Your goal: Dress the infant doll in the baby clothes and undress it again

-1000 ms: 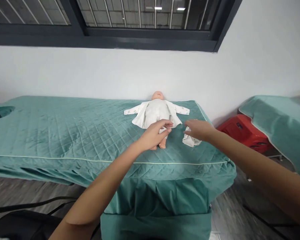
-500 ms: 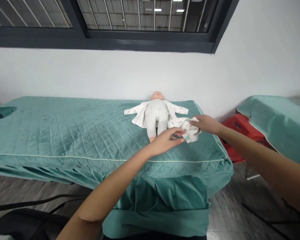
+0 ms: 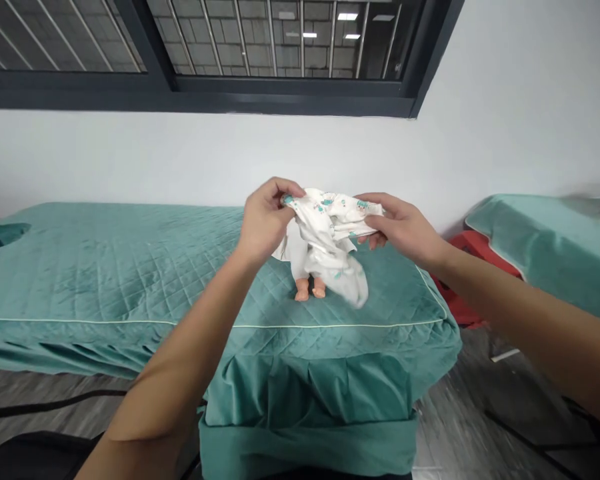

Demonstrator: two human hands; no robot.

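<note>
Just one view here, riding on the wearer's head, close in at the long side of the massage bed (image 3: 105,267), facing the white wall (image 3: 180,153) and angled down: left hand (image 3: 264,220) and right hand (image 3: 405,228) mid-view, barred window (image 3: 280,86) across the top, floor (image 3: 447,430) low down.

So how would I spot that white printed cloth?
Find the green quilted bed below the dark-framed window. Over its right end, the bare left hand and right hand hold white cloth. Teal prints distinguish it from plain pale legwear on the small doll.
</note>
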